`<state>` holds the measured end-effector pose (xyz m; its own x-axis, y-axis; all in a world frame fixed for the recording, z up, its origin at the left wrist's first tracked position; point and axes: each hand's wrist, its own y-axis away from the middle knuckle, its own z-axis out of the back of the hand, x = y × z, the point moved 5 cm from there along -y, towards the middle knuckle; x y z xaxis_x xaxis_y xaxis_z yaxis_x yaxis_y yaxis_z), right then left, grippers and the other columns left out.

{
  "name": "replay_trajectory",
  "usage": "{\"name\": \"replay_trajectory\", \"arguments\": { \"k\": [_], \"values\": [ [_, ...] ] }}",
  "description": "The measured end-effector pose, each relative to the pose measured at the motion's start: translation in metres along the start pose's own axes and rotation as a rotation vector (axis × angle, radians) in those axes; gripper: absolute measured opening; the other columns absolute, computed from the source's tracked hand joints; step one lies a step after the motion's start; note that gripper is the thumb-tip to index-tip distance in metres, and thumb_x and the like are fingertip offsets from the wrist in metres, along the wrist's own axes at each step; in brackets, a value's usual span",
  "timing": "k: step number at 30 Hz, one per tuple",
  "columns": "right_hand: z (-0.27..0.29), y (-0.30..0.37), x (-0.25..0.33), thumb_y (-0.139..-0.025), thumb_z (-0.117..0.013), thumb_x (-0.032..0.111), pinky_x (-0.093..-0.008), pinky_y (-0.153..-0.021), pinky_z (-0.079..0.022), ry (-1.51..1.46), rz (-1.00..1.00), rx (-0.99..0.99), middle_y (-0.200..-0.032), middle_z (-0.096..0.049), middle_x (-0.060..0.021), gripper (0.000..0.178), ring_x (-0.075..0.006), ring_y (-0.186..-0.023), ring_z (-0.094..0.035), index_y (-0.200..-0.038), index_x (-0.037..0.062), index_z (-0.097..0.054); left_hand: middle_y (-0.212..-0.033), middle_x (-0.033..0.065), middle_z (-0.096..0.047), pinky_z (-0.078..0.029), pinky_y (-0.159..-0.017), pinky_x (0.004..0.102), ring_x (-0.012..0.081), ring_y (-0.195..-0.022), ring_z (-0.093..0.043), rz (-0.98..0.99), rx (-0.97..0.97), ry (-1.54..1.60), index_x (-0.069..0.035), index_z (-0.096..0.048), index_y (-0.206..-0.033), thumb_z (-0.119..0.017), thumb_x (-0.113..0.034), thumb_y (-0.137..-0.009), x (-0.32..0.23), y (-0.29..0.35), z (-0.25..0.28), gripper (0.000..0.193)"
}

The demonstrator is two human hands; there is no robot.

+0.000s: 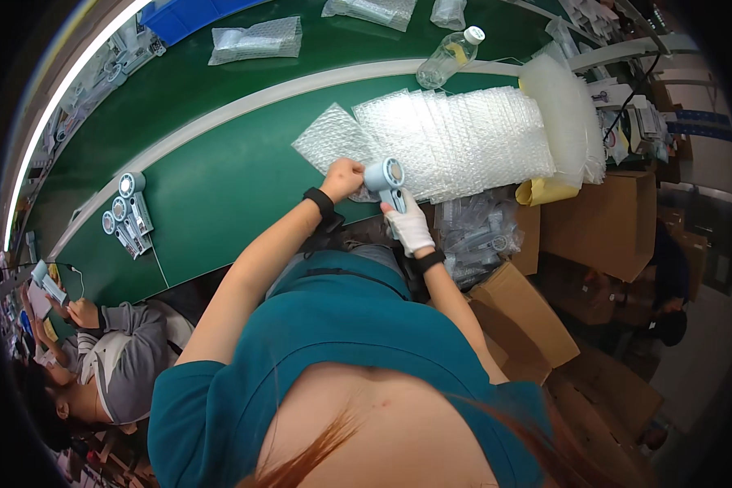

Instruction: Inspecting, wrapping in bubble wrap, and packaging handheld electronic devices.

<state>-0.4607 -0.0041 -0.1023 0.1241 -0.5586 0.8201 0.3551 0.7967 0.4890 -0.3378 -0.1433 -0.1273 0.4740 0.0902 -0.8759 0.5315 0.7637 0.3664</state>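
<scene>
A light-blue handheld fan is upright at the table's near edge, its round head up. My right hand, in a white glove, is closed around its handle. My bare left hand has its fingers pinched together right beside the fan head; what they grip, if anything, is hidden. Just beyond both hands, a bubble-wrap bag lies askew on the green table. To its right, a row of overlapping bubble-wrap bags spreads over the tabletop.
Several more fans lie on the left. Wrapped packages, a blue bin and a clear bottle are on the far side. Cardboard boxes and a bag of clear plastic are at right. A co-worker sits at left.
</scene>
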Motion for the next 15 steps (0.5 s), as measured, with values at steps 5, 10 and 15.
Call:
{"name": "replay_trajectory", "arguments": {
  "k": [5, 10, 15],
  "values": [
    [-0.020, 0.002, 0.057, -0.080, -0.059, 0.035, -0.0449, -0.069, -0.047, 0.861, 0.092, 0.067, -0.085, -0.063, -0.0204, 0.045, -0.0388, -0.080, -0.061, -0.118, 0.0154, -0.047, -0.056, 0.0103, -0.060, -0.046, -0.047, 0.0304, 0.0196, -0.048, -0.058, 0.249, -0.289, 0.357, 0.002, -0.064, -0.073, -0.059, -0.005, -0.071, 0.021, 0.020, 0.043, 0.008],
    [-0.058, 0.002, 0.093, -0.080, -0.058, 0.030, -0.0475, -0.061, -0.047, 1.041, 0.227, 0.132, -0.077, -0.062, -0.0219, 0.038, -0.0361, -0.072, -0.063, -0.109, 0.0071, -0.048, -0.073, 0.0183, -0.057, -0.045, -0.060, 0.0420, 0.0355, -0.066, -0.056, -0.352, -0.409, -0.380, 0.000, -0.054, -0.073, -0.060, -0.005, -0.071, -0.071, 0.085, 0.045, 0.008],
    [-0.098, 0.004, 0.116, -0.088, -0.052, 0.044, -0.0282, -0.045, -0.045, -0.503, -0.452, 0.932, -0.066, -0.055, -0.0081, 0.040, -0.0199, -0.057, -0.056, -0.099, 0.0062, -0.049, -0.076, 0.0122, -0.050, -0.043, -0.066, 0.0394, 0.0311, -0.076, -0.049, -0.433, -0.729, -0.490, -0.001, -0.048, -0.074, -0.059, 0.002, -0.067, -0.075, 0.141, 0.104, 0.013]
  ]
}}
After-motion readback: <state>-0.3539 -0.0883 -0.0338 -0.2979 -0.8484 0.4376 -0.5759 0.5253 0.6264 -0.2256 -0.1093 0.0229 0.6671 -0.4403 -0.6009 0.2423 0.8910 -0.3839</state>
